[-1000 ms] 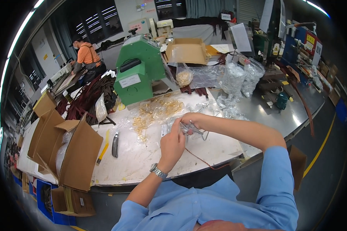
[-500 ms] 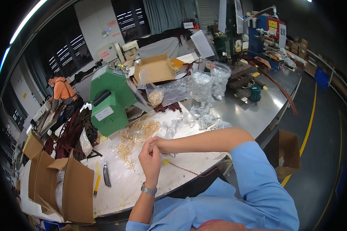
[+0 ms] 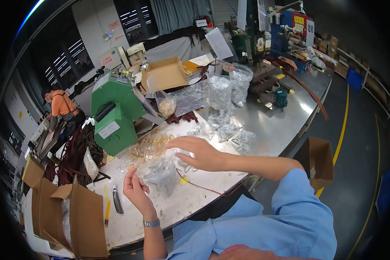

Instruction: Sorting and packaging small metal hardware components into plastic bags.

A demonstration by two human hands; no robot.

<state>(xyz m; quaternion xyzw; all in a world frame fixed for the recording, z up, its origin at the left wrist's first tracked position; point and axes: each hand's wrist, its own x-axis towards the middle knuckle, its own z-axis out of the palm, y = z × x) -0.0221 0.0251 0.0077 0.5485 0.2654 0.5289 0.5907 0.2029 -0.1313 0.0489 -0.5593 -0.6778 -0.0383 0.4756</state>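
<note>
My left hand [image 3: 136,190] is raised over the white worktable [image 3: 195,197], its fingers loosely bent with nothing seen in them. A clear plastic bag [image 3: 160,173] of silver metal pieces lies between my hands, close to the left fingertips; whether they touch it, I cannot tell. My right hand [image 3: 197,154] reaches in from the right above the bag's far side, fingers stretched and thumb apart. Just beyond is a loose heap of small gold-coloured pieces [image 3: 147,146] on clear plastic. Silver triangular metal pieces [image 3: 227,132] are scattered past my right hand.
A green machine [image 3: 117,112] stands behind the heap. Full clear bags [image 3: 223,91] and an open cardboard box [image 3: 164,76] are farther back. At left are a cutter knife [image 3: 117,200], a yellow marker [image 3: 107,206] and open cartons [image 3: 89,219]. An orange-clad person [image 3: 65,106] works far left.
My hands have parted from where they met over the table; the left moved left and nearer, the right stretched out. The bag of silver pieces now shows between them. The view has shifted slightly.
</note>
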